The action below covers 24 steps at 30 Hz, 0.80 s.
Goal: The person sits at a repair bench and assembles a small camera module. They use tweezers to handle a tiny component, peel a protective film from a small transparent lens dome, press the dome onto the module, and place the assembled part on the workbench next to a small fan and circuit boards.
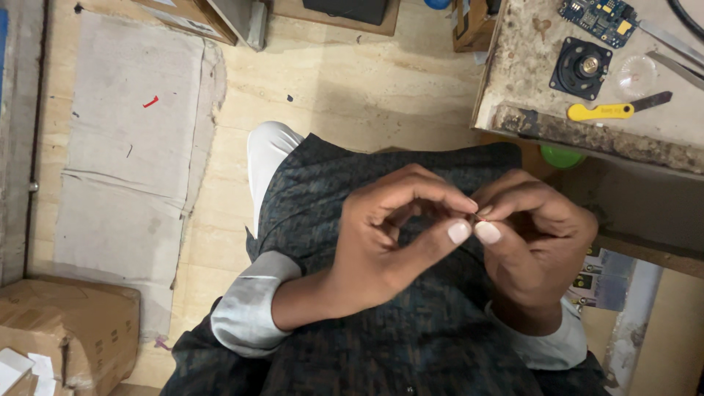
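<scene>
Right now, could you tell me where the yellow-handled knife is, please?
In the head view, the yellow-handled knife lies at upper right on the workbench, just below the round black speaker.

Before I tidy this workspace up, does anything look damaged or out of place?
The workbench's front edge is chipped and crumbling. A small red scrap lies stray on the flattened cardboard. Nothing is spilled.

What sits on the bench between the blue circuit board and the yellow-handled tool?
In the head view, a black round speaker lies between the blue circuit board and the yellow-handled tool, on the worn bench.
</scene>
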{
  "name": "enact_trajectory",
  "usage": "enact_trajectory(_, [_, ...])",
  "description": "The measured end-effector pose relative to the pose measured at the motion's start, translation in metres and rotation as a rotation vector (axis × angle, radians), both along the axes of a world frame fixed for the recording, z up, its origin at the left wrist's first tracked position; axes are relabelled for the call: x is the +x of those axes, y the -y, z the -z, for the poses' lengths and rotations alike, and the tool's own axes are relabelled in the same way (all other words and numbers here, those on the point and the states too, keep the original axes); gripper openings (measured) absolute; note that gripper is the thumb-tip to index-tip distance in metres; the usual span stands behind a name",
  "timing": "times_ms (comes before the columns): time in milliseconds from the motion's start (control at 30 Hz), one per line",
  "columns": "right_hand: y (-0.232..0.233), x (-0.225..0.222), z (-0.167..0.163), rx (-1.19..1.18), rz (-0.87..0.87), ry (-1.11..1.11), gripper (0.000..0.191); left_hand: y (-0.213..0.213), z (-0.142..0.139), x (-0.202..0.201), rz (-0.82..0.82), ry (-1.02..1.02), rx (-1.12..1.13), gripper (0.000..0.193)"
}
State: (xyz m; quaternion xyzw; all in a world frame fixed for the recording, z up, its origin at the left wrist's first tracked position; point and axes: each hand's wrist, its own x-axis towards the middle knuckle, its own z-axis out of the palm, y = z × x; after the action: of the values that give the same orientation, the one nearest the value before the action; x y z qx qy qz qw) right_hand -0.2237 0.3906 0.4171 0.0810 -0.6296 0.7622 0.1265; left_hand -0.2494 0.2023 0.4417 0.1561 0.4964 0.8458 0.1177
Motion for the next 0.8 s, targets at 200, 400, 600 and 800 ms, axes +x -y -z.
enact_trajectory(200, [-0.002,0.001,-0.003,0.076,-0.012,0.026,0.011,0.003,-0.009,-0.005,-0.16,-0.226,-0.273,0.01])
enact_trajectory(400, [0.0,0.0,-0.006,0.094,-0.025,0.052,0.009,0.002,-0.011,-0.007,-0.24,-0.325,-0.351,0.014])
enact_trajectory(600, [0.001,-0.001,-0.011,0.135,-0.011,0.048,0.008,-0.002,-0.01,-0.007,-0.269,-0.328,-0.371,0.014])
enact_trajectory(800, [0.002,-0.001,-0.01,0.073,-0.028,0.066,0.007,-0.004,-0.009,-0.007,-0.273,-0.301,-0.407,0.015])
